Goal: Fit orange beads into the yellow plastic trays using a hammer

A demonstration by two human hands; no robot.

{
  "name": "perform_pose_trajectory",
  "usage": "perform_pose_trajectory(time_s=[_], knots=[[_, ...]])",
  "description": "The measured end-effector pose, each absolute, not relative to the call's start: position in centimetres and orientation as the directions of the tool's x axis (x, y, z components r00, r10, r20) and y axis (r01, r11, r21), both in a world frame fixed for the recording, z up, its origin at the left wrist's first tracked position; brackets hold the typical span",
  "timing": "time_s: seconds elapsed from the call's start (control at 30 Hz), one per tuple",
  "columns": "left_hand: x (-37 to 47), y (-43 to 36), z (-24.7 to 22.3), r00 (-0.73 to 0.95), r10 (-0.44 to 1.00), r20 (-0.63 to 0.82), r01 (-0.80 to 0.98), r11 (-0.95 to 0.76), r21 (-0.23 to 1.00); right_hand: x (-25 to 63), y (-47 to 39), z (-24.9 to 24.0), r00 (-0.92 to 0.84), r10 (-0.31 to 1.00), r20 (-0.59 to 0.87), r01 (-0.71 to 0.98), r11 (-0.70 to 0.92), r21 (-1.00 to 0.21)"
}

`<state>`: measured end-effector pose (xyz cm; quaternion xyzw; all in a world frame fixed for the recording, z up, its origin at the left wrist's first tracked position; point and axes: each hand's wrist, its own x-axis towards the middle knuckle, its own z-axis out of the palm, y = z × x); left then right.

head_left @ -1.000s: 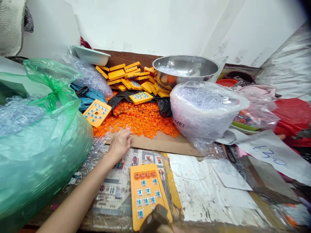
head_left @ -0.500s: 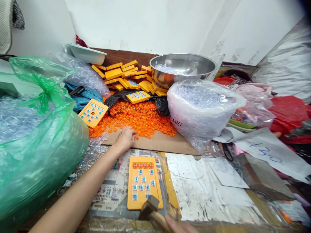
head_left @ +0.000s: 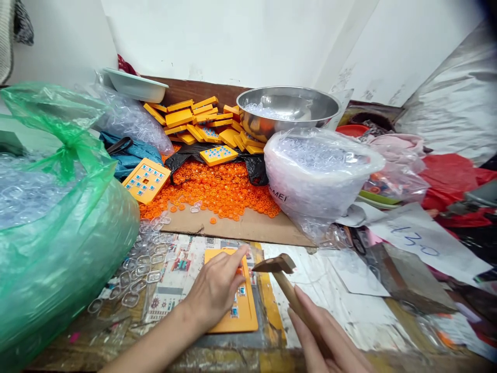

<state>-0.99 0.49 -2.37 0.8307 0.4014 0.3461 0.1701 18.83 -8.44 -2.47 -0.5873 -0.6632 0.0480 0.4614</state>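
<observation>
My left hand [head_left: 217,285] is over the upper left of a yellow board [head_left: 248,316], its fingers bent and bunched near the top. Orange shows by its fingertips, but what they hold is hidden. Small blue-and-clear square pieces [head_left: 234,312] sit in the board's right part; my hand covers most of the others. In my right hand [head_left: 322,331] is a hammer [head_left: 289,287], gripped by its wooden handle. Its metal head is raised just right of the board, apart from it.
Loose orange rings [head_left: 225,194] are heaped behind a cardboard sheet [head_left: 248,228]. Clear plastic pieces [head_left: 135,269] lie at left beside a full green bag [head_left: 70,259]. Stacked yellow boards [head_left: 178,118], a steel bowl [head_left: 289,109] and a white bag [head_left: 318,181] stand behind.
My left hand has come back from the orange heap to the yellow board. My right hand has lifted the hammer from the board's lower edge, up and to the right.
</observation>
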Motion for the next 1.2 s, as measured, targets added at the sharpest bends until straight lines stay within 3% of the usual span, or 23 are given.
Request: perform_pose_trajectory(time_s=[0.2, 0.47, 0.67, 0.77, 0.83, 0.97, 1.07, 1.2], knots=[[-0.6, 0.5, -3.1, 0.415, 0.722, 0.554, 0.573, -0.680, 0.457, 17.8, -7.9, -3.5, -0.027, 0.856, 0.517, 0.762, 0.352, -0.543], [-0.4, 0.1, -3.4, 0.366, 0.806, 0.465, 0.573, -0.589, 0.570, 17.5, -7.8, -2.1, 0.093, 0.765, 0.637, 0.725, 0.386, -0.570], [-0.4, 0.1, -3.0, 0.347, 0.800, 0.490, 0.564, -0.595, 0.572, 17.8, -8.0, -4.0, 0.128, 0.870, 0.475, 0.650, 0.288, -0.703], [-0.1, 0.2, -2.6, 0.407, 0.779, 0.477, 0.606, -0.621, 0.497, 17.5, -7.9, -4.2, 0.319, 0.894, 0.315, 0.484, 0.132, -0.865], [0.0, 0.3, -2.4, 0.460, 0.772, 0.438, 0.639, -0.631, 0.440, 17.0, -7.6, -3.3, 0.433, 0.896, 0.099, 0.238, -0.008, -0.971], [0.1, 0.4, -2.6, 0.462, 0.778, 0.426, 0.611, -0.627, 0.483, 15.5, -6.2, -1.0, 0.359, 0.890, -0.283, -0.288, -0.183, -0.940], [0.0, 0.3, -3.0, 0.384, 0.789, 0.479, 0.554, -0.612, 0.565, 14.3, -4.9, -0.4, 0.242, 0.903, -0.354, -0.439, -0.224, -0.870], [-0.3, 0.1, -3.1, 0.314, 0.795, 0.519, 0.553, -0.598, 0.580, 13.0, -4.2, -1.1, 0.194, 0.916, -0.350, -0.434, -0.240, -0.868]])
